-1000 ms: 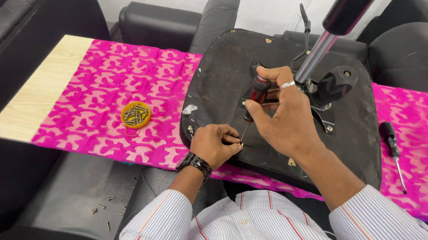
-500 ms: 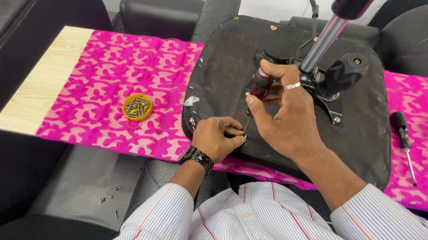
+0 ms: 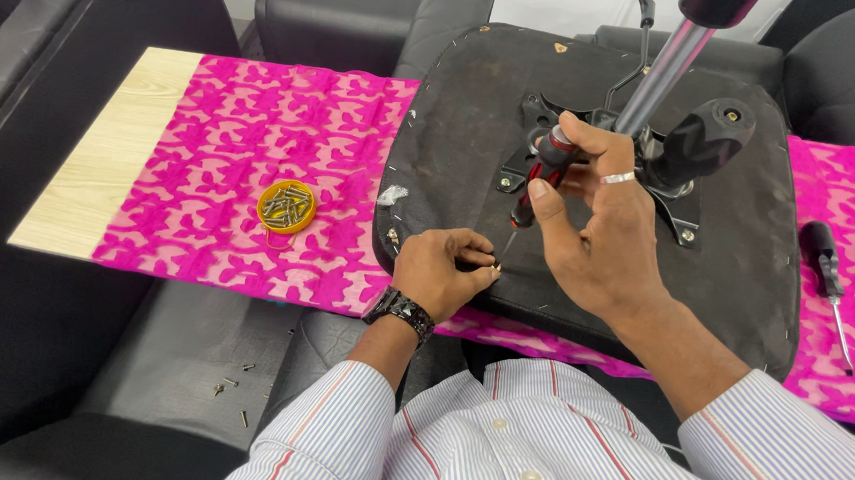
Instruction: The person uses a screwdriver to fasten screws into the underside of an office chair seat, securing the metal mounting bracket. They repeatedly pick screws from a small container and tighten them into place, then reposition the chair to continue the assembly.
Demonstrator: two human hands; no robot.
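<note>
My left hand (image 3: pixel 442 271) fingertips pinched together, wrist bent; my right hand (image 3: pixel 594 222) in closed grip, forearm raised.

Upturned chair seat (image 3: pixel 476 123) lies on cloth (image 3: pixel 213 155) over worktop (image 3: pixel 102 162); screw dish (image 3: pixel 286 206) to its left, spare screwdriver (image 3: pixel 826 273) to its right.

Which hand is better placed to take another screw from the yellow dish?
Probably left. The left hand is nearer the yellow dish, while the right hand holds the screwdriver.
</note>
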